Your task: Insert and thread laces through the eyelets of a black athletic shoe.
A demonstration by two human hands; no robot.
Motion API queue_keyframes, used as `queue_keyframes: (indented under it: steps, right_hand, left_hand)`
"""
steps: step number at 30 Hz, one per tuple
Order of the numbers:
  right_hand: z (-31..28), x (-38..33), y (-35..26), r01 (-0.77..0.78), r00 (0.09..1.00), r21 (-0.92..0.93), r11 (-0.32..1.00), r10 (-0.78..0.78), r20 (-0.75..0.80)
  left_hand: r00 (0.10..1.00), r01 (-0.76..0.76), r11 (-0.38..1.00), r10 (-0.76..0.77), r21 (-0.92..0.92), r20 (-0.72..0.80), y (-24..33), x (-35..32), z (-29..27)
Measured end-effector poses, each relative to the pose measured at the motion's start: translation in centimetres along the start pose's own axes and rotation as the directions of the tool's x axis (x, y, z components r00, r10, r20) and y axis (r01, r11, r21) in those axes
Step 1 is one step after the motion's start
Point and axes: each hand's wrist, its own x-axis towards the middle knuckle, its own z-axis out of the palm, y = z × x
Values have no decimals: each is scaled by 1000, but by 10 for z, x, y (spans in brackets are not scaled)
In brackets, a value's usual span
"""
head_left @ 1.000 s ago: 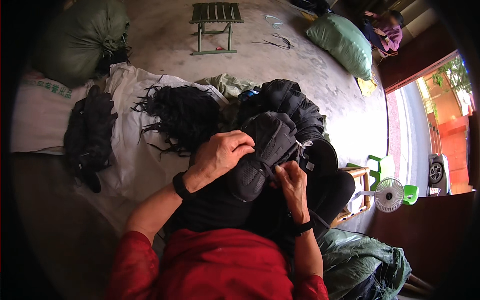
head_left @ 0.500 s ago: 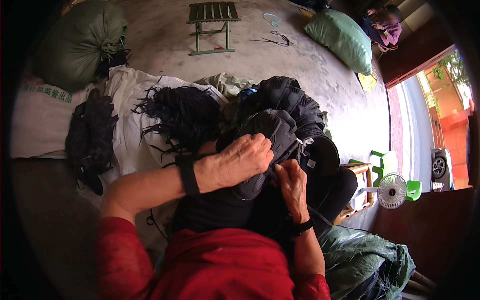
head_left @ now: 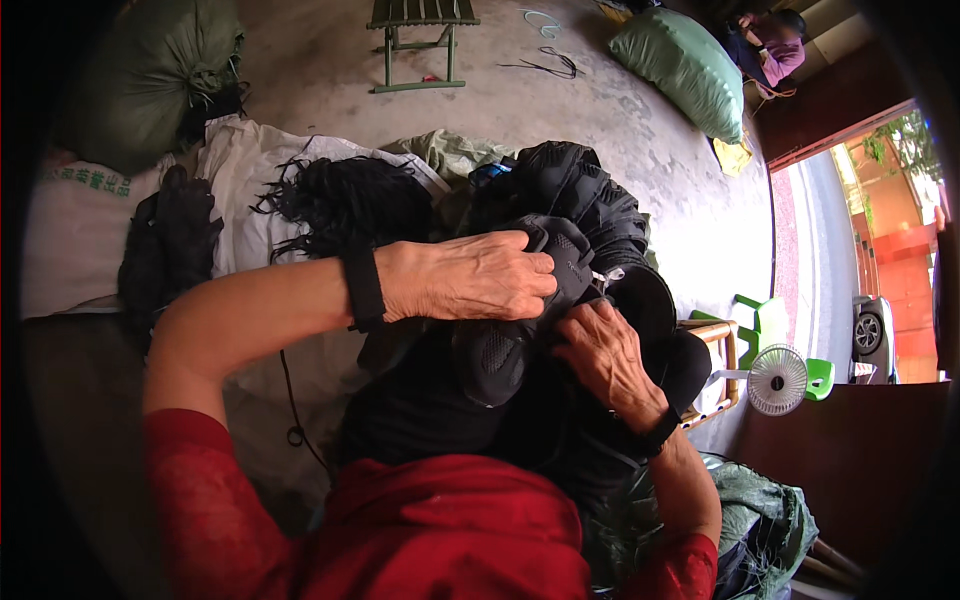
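A dark grey padded fabric piece [head_left: 500,355], shaped like a cap or shoe upper, sits over my lap. My left hand [head_left: 470,275] lies across its top with the fingers curled over its upper edge. My right hand [head_left: 600,355] grips its right side from below. Both wrists wear black bands. Just behind my hands rises a heap of similar black pieces [head_left: 575,185]. A bundle of black fringed strands [head_left: 345,200] lies to the left of the heap on a white sack [head_left: 80,250].
A stuffed green sack [head_left: 150,70] lies at the far left and another green sack [head_left: 685,65] at the far right, near a seated person [head_left: 765,45]. A green folding stool [head_left: 420,30] stands on the concrete floor. A small white fan [head_left: 778,380] and a green chair [head_left: 765,320] are at my right.
My left hand has slid rightward across the dark piece, with the forearm swinging level in front of me. My right hand has kept its hold on the piece's right side.
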Motion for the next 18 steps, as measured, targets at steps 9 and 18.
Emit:
queue_keyframes:
  steps: [9, 18]
  right_hand:
    - [8, 7, 6, -194, 979, 174, 965, 180, 95]
    - [-13, 11, 12, -491, 724, 863, 117, 606, 330]
  left_hand:
    - [982, 183, 898, -149, -400, 114, -16, 16, 20]
    - [930, 233, 918, -306, -319, -202, 22, 8, 37]
